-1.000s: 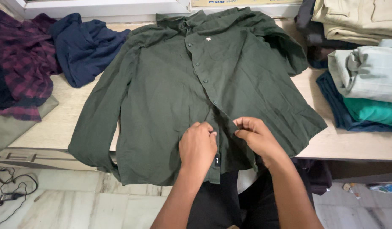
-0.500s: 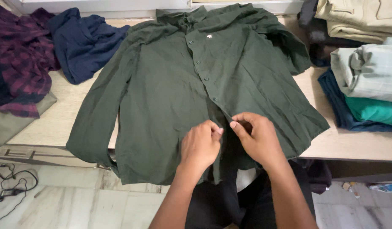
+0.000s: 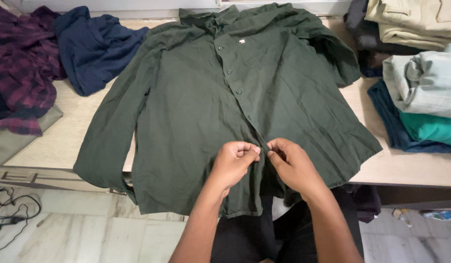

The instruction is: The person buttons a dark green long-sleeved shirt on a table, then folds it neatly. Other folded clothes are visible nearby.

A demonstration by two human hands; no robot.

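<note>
shirt point(image 3: 196, 112) placket pinched between left hand point(image 3: 234, 160) and right hand point(image 3: 294, 165) (near hem).

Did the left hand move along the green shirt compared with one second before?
Yes. The left hand has moved slightly up the button strip of the green shirt, away from the hem, and pinches the strip against the right hand.

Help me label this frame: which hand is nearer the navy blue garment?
Left. The left hand pinches the green shirt placket, on the navy blue garment side; the right hand sits just beyond it, farther away.
</note>
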